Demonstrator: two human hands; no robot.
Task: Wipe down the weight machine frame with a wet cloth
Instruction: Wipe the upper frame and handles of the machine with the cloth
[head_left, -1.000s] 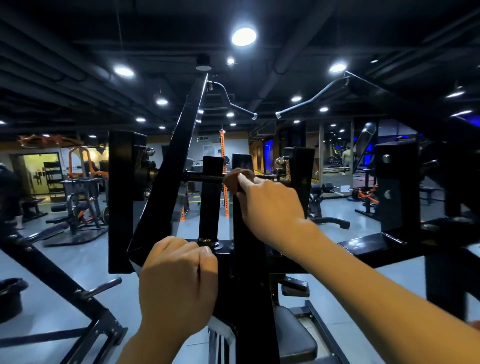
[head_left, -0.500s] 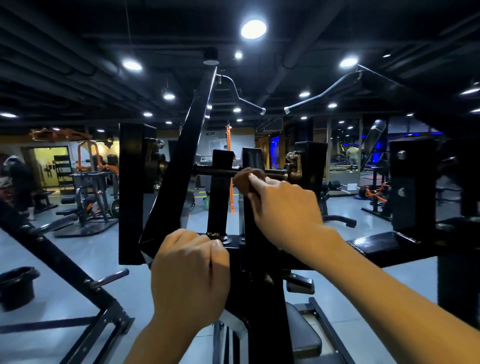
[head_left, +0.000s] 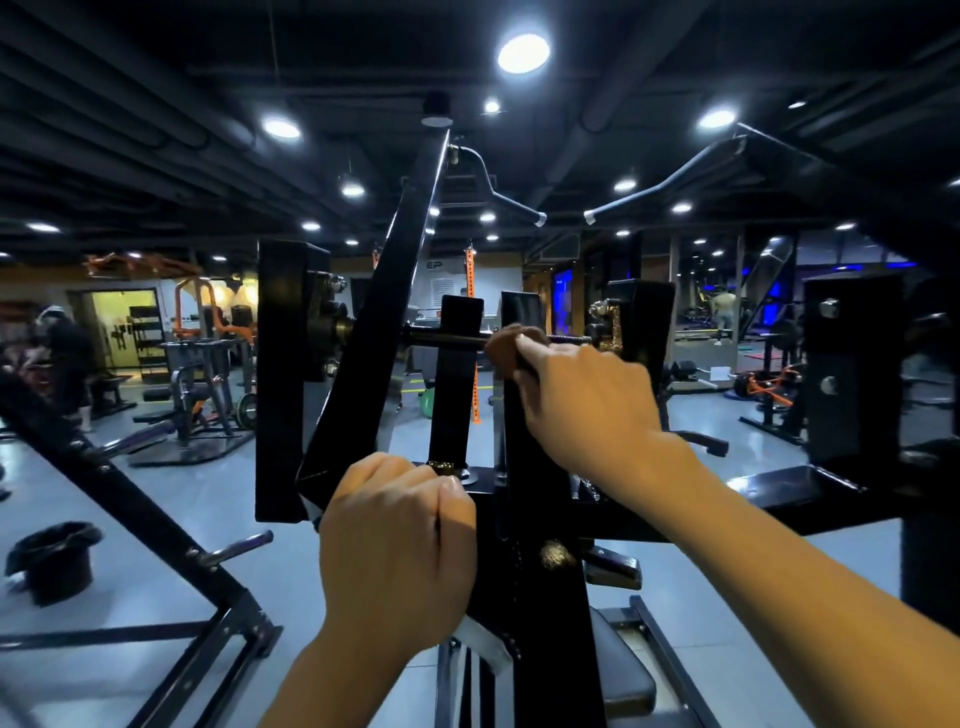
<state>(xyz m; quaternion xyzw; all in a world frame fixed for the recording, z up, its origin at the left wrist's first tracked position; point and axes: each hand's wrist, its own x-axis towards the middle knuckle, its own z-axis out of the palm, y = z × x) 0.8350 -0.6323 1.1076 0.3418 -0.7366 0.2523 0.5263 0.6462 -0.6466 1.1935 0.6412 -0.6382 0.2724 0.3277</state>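
Right hand (head_left: 587, 400) clamps brown cloth (head_left: 506, 345) on crossbar (head_left: 447, 338); left hand (head_left: 397, 540) grips frame upright (head_left: 540, 519). Your risk: cloth snagging on threaded end.

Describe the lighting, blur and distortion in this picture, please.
Head view: round ceiling lights glare white while the ceiling stays dark; the black frame loses detail in shadow; both the left hand and the right hand are evenly lit and sharp; the bin at the left edge is smeared; wide-angle bending curves the edges.
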